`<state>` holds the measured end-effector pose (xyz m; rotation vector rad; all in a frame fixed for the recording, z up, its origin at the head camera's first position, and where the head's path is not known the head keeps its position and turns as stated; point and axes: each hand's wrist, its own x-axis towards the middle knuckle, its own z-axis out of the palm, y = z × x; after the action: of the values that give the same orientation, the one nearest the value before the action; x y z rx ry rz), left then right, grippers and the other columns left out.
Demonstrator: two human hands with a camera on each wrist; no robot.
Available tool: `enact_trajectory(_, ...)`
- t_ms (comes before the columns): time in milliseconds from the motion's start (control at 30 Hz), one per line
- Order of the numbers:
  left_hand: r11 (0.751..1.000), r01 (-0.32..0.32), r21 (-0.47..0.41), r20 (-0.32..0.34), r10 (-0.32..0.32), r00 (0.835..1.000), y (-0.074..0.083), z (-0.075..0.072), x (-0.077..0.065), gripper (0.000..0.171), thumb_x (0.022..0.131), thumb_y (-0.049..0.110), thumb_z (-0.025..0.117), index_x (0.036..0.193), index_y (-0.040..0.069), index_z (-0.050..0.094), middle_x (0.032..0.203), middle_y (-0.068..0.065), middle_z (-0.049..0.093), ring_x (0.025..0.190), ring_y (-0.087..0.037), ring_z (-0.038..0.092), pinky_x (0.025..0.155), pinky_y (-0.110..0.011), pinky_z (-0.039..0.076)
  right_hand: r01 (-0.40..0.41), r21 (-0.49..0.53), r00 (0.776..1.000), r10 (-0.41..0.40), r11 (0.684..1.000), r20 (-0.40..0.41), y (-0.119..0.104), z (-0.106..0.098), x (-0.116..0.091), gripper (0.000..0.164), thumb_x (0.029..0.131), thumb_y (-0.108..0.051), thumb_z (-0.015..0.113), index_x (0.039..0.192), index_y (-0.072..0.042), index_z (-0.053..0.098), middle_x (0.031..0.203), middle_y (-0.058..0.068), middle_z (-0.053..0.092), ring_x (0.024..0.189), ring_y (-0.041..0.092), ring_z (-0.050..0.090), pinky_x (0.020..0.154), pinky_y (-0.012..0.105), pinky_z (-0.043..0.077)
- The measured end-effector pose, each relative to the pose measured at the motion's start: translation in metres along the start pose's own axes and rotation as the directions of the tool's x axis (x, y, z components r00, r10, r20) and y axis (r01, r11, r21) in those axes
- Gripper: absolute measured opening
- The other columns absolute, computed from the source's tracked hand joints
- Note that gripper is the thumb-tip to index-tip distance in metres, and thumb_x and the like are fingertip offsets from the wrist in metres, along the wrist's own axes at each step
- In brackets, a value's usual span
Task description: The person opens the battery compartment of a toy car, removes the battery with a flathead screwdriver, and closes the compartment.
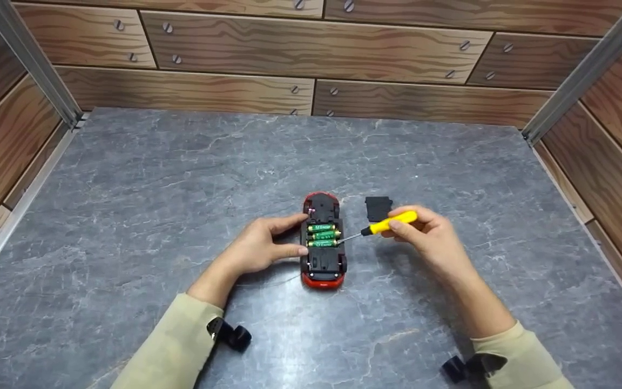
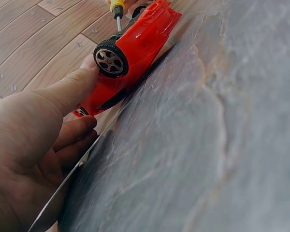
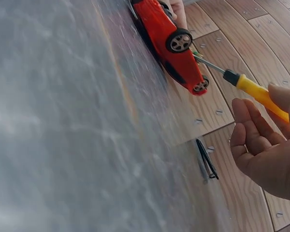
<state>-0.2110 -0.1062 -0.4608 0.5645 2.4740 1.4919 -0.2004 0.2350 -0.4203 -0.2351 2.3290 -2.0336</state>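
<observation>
Head view: a red toy car (image 1: 324, 260) lies wheels-up on a grey marbled table (image 1: 181, 162), three green batteries (image 1: 322, 236) in its open underside. Of the person's two hands, the left hand (image 1: 257, 246) touches the car's left side with thumb and index finger spread and fairly straight. The right hand (image 1: 432, 232) grasps a yellow-handled screwdriver (image 1: 382, 225) — its tip at the right end of the nearest battery. A flat black cover (image 1: 377, 207) lies to the right of the car, just beyond the screwdriver handle.

Left wrist view: the thumb rests against a black-tyred wheel (image 2: 110, 59), the other fingers low beside the car.

Right wrist view: the right hand pinches the screwdriver's handle — the shaft slants to the car's underside, and the cover appears as a thin, dark shape.
</observation>
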Motion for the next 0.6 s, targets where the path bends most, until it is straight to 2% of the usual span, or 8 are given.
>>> enact_trajectory(133,1.0,0.002,-0.006,0.0,-0.002,1.0,0.0,0.001,0.0,0.074,0.088,0.033,0.088,0.154,0.021,0.058,0.153,-0.004,0.058,0.146,-0.025,0.049,0.125,-0.044,0.032,0.009,-0.046,1.0,-0.008,0.999,0.018,-0.001,-0.005,0.001,0.027,0.097,0.004,0.074,0.121,0.015,0.067,0.097,0.012,0.072,0.086,0.02,0.075,0.085,0.037,0.064)
enact_trajectory(267,1.0,0.01,-0.008,0.005,-0.01,1.0,0.0,0.001,0.001,0.074,0.087,0.034,0.088,0.154,0.022,0.057,0.153,-0.004,0.057,0.147,-0.026,0.048,0.126,-0.045,0.031,0.014,-0.124,0.999,-0.009,0.992,0.043,-0.001,-0.011,0.002,0.031,0.093,0.003,0.078,0.119,0.015,0.067,0.097,0.01,0.069,0.084,0.016,0.069,0.078,0.026,0.061)
enact_trajectory(400,1.0,0.014,-0.009,0.004,-0.014,1.0,0.0,0.001,0.001,0.075,0.087,0.035,0.088,0.154,0.023,0.057,0.154,-0.003,0.057,0.148,-0.026,0.047,0.126,-0.046,0.03,0.033,-0.211,0.996,-0.015,0.977,0.086,-0.005,-0.019,0.004,0.028,0.091,0.0,0.082,0.114,0.01,0.071,0.099,0.009,0.069,0.081,0.012,0.064,0.07,0.019,0.055)
enact_trajectory(600,1.0,0.013,-0.029,0.004,-0.013,1.0,0.0,0.0,0.0,0.076,0.087,0.034,0.089,0.154,0.022,0.057,0.154,-0.004,0.057,0.148,-0.026,0.047,0.126,-0.046,0.03,0.058,-0.333,0.984,0.001,0.941,0.176,-0.01,-0.03,0.007,0.02,0.091,-0.005,0.083,0.109,0.001,0.076,0.098,0.011,0.07,0.076,0.011,0.06,0.065,0.018,0.05)
